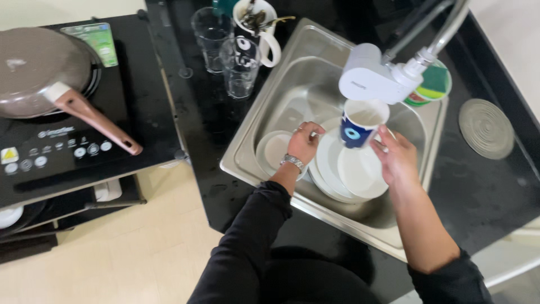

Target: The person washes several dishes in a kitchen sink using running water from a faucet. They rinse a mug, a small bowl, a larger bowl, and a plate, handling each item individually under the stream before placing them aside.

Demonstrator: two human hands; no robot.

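My right hand [397, 157] holds a dark blue mug [360, 125] with a white inside, upright under the white filter head of the tap [368, 76]. My left hand [304, 143], with a metal watch on the wrist, reaches down into the steel sink [281, 90] and rests on the edge of the white plates [354, 174] stacked there. A smaller white plate [275, 149] lies to the left of that hand. Both sleeves are black.
Two clear glasses [239, 67] and a white mug holding utensils [256, 22] stand on the black counter left of the sink. A green-lidded container [433, 84] and a round metal disc [486, 128] lie right. A pan with a pink handle [48, 76] sits on the induction hob at left.
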